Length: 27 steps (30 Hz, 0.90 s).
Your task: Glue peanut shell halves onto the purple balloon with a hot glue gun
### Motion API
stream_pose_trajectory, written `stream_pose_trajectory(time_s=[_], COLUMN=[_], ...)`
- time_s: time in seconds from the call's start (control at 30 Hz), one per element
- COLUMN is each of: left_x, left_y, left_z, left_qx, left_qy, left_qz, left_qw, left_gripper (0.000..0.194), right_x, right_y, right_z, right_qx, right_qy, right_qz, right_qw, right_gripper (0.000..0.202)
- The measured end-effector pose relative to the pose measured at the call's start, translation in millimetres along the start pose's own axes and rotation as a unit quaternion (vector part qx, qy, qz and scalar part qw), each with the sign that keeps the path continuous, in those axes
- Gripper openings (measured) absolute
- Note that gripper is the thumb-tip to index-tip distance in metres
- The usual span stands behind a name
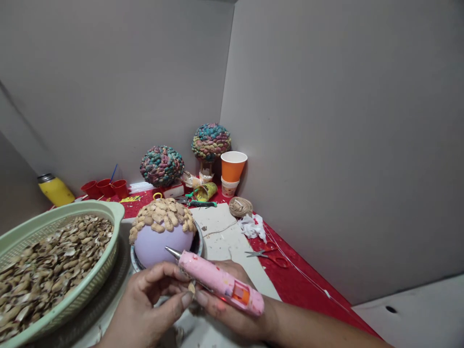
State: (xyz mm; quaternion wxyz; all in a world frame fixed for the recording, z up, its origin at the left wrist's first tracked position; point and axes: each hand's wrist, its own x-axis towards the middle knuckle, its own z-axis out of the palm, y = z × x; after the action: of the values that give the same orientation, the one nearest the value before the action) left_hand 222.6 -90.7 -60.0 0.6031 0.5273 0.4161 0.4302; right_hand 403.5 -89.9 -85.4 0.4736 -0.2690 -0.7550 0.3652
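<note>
- Red-covered table, pale sheet over part of it, running back to grey walls.
- Green basket at near left, lots of loose nut shells inside.
- Purple ball sits in a bowl right in front of the person, just beyond the hands; shells cover its top, lower part bare.
- Left hand: thumb and fingers nearly closed in a pinch on one small shell.
- Right hand: curled round the glue gun, thumb tip close by the shell; contact unclear.
- Pink glue gun: tilted, metal nozzle toward the ball, apart from the shell.
- Orange cup back near the corner.
- Twine wound up, in front of the cup.
- Single shell between left fingertips.
</note>
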Motion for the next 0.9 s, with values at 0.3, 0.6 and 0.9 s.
stream_pose_trajectory(time_s=[0.3,0.6,0.9], left_x=[1,-8,6], left_y=[-2,-16,5], left_z=[-9.1,-11.2,-10.1], left_qx=[0.146,0.24,0.099], left_qy=[-0.013,0.03,0.054], left_qz=[0.093,0.314,0.118], left_qw=[0.985,0.918,0.987], left_gripper=[0.009,0.043,0.012], right_x=[-6,-11,-16], right_y=[19,24,26], right_z=[4,4,2], right_qx=[-0.105,-0.204,-0.17], right_qy=[0.025,0.073,0.089], right_qz=[-0.088,-0.237,-0.221], right_qw=[0.99,0.947,0.956], right_gripper=[0.03,0.022,0.025])
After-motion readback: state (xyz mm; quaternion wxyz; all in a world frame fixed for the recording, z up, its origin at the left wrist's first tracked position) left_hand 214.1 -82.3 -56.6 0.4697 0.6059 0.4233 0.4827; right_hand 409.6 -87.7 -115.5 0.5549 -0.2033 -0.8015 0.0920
